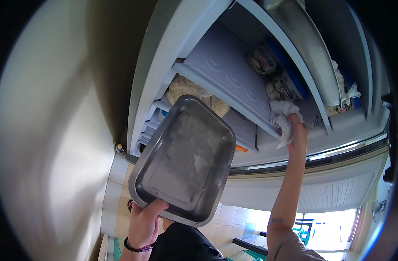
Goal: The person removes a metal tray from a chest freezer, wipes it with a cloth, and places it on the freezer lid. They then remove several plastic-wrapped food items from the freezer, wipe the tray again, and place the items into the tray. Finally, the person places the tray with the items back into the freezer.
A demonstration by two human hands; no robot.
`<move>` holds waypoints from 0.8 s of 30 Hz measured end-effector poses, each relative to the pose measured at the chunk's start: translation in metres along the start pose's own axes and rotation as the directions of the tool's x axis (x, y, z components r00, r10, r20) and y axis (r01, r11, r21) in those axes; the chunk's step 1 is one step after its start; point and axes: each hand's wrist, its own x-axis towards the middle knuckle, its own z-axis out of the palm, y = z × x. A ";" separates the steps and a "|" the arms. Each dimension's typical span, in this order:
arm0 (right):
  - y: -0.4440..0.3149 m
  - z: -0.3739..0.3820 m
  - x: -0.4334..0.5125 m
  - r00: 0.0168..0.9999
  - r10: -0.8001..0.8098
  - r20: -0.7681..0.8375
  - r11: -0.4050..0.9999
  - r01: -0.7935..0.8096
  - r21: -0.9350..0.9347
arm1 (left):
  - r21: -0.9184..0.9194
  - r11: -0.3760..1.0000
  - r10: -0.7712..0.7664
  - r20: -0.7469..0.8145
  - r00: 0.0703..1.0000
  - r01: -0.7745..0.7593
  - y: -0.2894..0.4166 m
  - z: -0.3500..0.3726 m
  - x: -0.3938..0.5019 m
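Note:
My left hand grips the near rim of a rectangular metal tray, thumb over the edge. Pieces of ice and frost lie in the tray, which is held in front of the open freezer. On the right, my right hand is closed around a crumpled white cloth. The cloth touches the front edge of a white freezer shelf near its right end. Deeper on that shelf, plastic tubs with blue lids lie beyond the cloth.
A bag of pale food sits on the shelf below, behind the tray. Another metal tray and a knotted plastic bag occupy the upper compartment. The open freezer door swings out at right. A wall runs along the left.

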 end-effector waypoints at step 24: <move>0.034 0.094 0.246 0.872 -0.093 0.480 0.984 0.008 0.177 | 0.120 0.983 -0.142 -0.004 0.990 0.141 -0.027 0.035 0.005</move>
